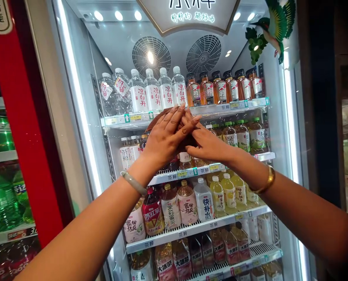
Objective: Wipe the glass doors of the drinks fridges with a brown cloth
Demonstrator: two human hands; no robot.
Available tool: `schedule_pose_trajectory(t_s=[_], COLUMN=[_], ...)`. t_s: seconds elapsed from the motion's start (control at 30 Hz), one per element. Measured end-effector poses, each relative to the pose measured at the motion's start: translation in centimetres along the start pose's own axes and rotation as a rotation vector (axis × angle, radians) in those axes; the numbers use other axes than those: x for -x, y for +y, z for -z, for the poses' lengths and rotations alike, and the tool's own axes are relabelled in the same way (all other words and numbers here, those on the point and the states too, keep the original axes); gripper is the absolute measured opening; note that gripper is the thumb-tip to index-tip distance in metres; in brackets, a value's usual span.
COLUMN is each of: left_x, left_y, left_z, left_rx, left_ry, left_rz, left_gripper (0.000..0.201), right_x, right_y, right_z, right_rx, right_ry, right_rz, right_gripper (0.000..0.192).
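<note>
Both my arms reach out in front of a lit drinks fridge [92, 117]. My left hand [164, 138], with a pale bangle [133, 183] at the wrist, has its fingers stretched out and the thumb pointing right. It overlaps the fingers of my right hand [207, 142]. That hand is also stretched out, and a gold bangle [269, 180] circles its wrist. A brown shape [159, 118] shows behind my left fingers; whether it is an object or a reflection I cannot make out. Neither hand visibly grips a bottle. Whether they touch glass is unclear.
Clear water bottles [164, 91] and dark-capped amber bottles [219, 89] line the top shelf. Peach-labelled bottles [187, 205] and yellow drinks [229, 193] stand lower. A red-framed cooler [24, 136] is at left. A bird decoration [275, 29] hangs at upper right.
</note>
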State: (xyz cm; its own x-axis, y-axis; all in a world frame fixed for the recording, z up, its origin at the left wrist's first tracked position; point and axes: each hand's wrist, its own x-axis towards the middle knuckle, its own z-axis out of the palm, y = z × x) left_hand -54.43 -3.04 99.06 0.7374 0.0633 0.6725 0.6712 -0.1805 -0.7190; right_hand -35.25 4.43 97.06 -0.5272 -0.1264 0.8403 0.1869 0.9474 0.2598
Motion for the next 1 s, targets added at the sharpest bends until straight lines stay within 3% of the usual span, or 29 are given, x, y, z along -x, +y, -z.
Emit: schedule_pose_trajectory(t_s=[0.07, 0.17, 0.23, 0.3, 0.43, 0.6, 0.7, 0.87, 1.0], left_x=[-0.2, -0.7, -1.0, -0.8, 1.2, 5.3, 6.1, 5.2, 6.8], left_y=[1.1, 1.8, 1.3, 0.2, -1.9, -1.8, -2.3, -4.3, -3.1], left_z=[-0.3, 0.2, 1.2, 2.6, 5.3, 6.9, 6.6, 5.1, 4.2], left_rx=[-0.068, -0.157, -0.199, -0.239, -0.315, -0.323, -0.321, -0.169, -0.127], left_ry=[0.042, 0.07, 0.069, 0.071, 0.072, -0.03, 0.002, 0.087, 0.117], left_rz=[0.049, 0.104, 0.16, 0.237, 0.398, 0.477, 0.428, 0.307, 0.311], left_gripper=[0.07, 0.063, 0.059, 0.055, 0.055, 0.041, 0.043, 0.04, 0.038], right_x=[0.3, -0.5, -1.9, -3.8, -7.3, -8.8, -8.5, -8.2, -8.2], right_y=[-0.2, -0.6, -1.0, -1.5, -2.3, -2.8, -3.2, -3.2, -2.7], right_z=[0.8, 0.2, -1.1, -2.6, -4.6, -6.3, -6.9, -7.2, -7.3], right_rx=[-0.142, -0.278, -0.236, -0.142, 0.044, 0.313, 0.363, 0.32, 0.246], right_ry=[0.031, 0.313, 0.454, 0.495, 0.5, 0.352, 0.292, 0.283, 0.286], right_rz=[-0.035, -0.129, -0.132, -0.099, -0.141, -0.16, -0.137, -0.152, -0.134], right_gripper=[0.068, 0.045, 0.04, 0.038, 0.042, 0.045, 0.047, 0.051, 0.053])
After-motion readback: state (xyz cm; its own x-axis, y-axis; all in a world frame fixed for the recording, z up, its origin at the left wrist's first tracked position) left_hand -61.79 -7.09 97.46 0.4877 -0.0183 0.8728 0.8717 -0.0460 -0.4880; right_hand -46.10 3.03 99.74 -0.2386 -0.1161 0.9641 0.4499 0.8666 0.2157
